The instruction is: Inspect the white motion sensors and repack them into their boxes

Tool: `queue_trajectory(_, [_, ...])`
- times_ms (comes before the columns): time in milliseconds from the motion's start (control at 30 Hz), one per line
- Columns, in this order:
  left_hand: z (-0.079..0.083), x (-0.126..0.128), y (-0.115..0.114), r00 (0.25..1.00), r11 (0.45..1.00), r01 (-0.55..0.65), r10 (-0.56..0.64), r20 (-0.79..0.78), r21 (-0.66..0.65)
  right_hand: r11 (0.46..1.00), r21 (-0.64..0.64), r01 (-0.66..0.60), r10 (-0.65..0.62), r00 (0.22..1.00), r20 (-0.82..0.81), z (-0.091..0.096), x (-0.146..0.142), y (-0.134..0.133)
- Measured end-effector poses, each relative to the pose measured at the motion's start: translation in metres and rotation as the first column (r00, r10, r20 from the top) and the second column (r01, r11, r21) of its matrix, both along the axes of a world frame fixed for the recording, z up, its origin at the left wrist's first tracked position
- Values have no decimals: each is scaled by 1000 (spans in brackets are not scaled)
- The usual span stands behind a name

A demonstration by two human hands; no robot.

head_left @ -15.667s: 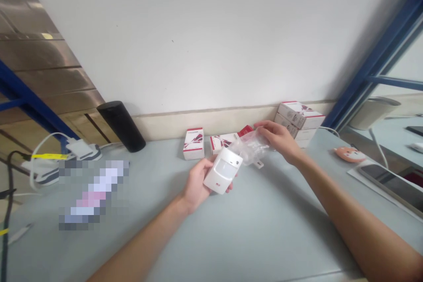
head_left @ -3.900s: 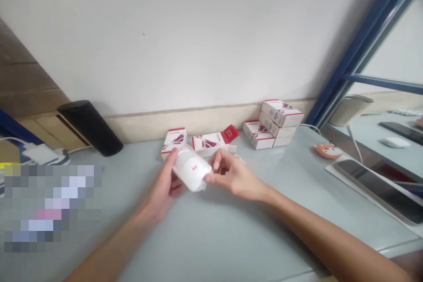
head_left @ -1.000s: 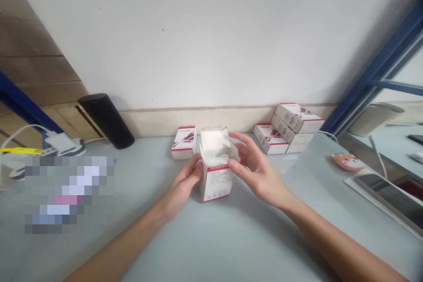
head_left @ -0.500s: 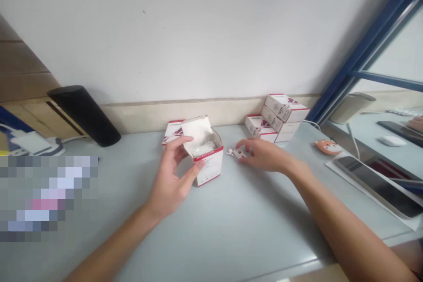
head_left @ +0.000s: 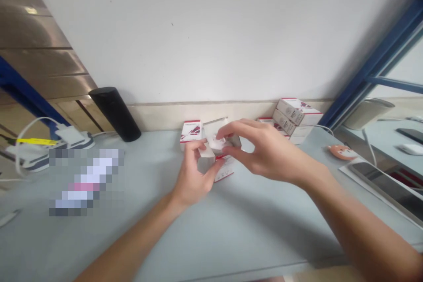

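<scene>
Left hand [head_left: 193, 176] is gripping the open box [head_left: 218, 158] on the surface [head_left: 231, 229]; right hand [head_left: 264, 154] is pinching a small white piece [head_left: 218, 142] above it. Best lowered straight, box steadied.

Near half of worktop [head_left: 231, 233] bare: wide passage under both forearms. Behind hands, wall close; small box [head_left: 191, 131] just left of open box [head_left: 216, 152], stacked boxes [head_left: 295, 119] to right, narrow gaps between. Black cylinder [head_left: 114, 113] leans at back left. Cables and adapter [head_left: 62, 139] crowd left edge. Orange item [head_left: 343, 152] and dark tablet [head_left: 386, 187] block right side.
</scene>
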State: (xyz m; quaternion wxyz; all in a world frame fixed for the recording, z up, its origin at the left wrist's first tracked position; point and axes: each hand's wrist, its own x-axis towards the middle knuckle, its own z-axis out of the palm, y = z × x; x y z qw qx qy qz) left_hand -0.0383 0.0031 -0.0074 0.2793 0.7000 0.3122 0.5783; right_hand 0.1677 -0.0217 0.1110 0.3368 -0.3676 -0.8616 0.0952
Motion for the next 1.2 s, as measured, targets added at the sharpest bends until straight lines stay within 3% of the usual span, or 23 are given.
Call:
queue_trajectory(100, [1,-2,0,998,997,69,-69,8,18,999,-32,29,-21,971,236,8,-6,13])
queue_trajectory(233, [-1,-7,0,994,994,104,-104,-21,-17,996,-69,49,-20,927,373,16,-7,27])
queue_trajectory(367, [0,-9,1,992,993,116,-118,-54,-30,994,-105,17,24,924,382,18,-13,31])
queue_trajectory(500, [3,-10,2,985,993,121,-121,-126,-11,991,-54,-124,135,950,283,9,-9,33])
queue_trajectory(600, [2,-13,3,978,996,90,-89,-189,-3,992,75,-99,101,994,-31,-11,6,36])
queue_trajectory(667, [0,-15,3,971,998,64,-66,-229,-14,985,141,104,-65,964,-257,-34,21,39])
queue_trajectory(700, [-1,-15,3,968,998,53,-57,-245,-22,969,123,213,-170,941,-293,-48,29,42])
queue_trajectory(767, [-2,-16,2,965,998,45,-52,-258,-35,967,-36,253,-256,962,-97,-75,44,49])
queue_trajectory(833, [-1,-16,1,966,999,38,-43,-255,-27,959,-175,221,-191,967,170,-99,55,57])
queue_trajectory(900, [0,-15,-1,963,1000,12,-11,-268,3,952,-238,195,-115,943,313,-111,62,63])
queue_trajectory(967, [2,-14,-2,956,999,-18,31,-292,44,958,-221,182,-105,942,320,-111,64,66])
queue_trajectory(1033, [5,-13,-3,946,994,-44,73,-317,99,976,-117,182,-154,964,216,-98,64,62])
queue_trajectory(1100, [8,-10,-4,939,979,-48,111,-325,196,974,80,212,-213,977,3,-78,58,49])
queue_trajectory(1200, [14,-5,-8,923,954,-17,130,-362,300,906,316,282,-185,934,-305,-50,38,21])
